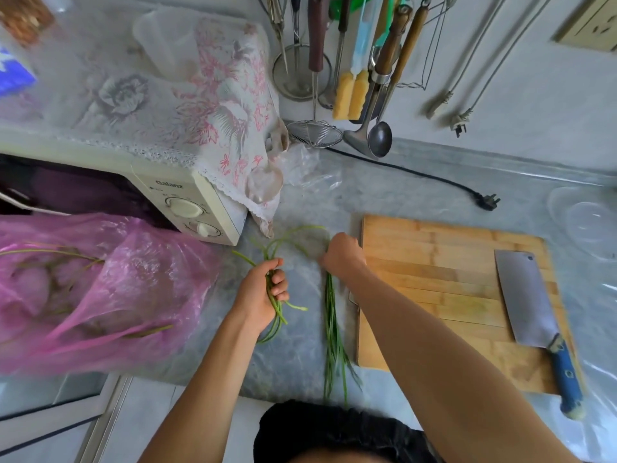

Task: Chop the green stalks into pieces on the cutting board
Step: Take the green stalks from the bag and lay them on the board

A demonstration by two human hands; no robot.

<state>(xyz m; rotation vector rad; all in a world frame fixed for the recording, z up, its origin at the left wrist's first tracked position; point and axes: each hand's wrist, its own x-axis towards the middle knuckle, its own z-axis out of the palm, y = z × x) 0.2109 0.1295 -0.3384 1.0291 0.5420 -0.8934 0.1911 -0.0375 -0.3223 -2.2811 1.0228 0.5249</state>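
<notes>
Green stalks (273, 295) are seen in two bunches on the grey worktop (417, 192), both short of the cutting board. At the worktop's left edge a pink plastic bag (100, 289) is slumped, with a few more stalks showing inside it, and behind it a cream microwave (200, 202) is draped with a floral cloth (220, 105). Just right of the bag, one curling bunch is gripped by the left hand (263, 292), the fingers curled round it and the stalk ends sticking out above and below the fist. Further right, a second, straighter bunch (334, 335) is laid towards the worktop's front edge, and its top end is held down under the right hand (344, 255), whose fingers are bent over it; how tightly cannot be told. The wooden cutting board (434, 279) is set just beside that hand, and a cleaver (531, 302) with a blue handle is rested along its right edge
</notes>
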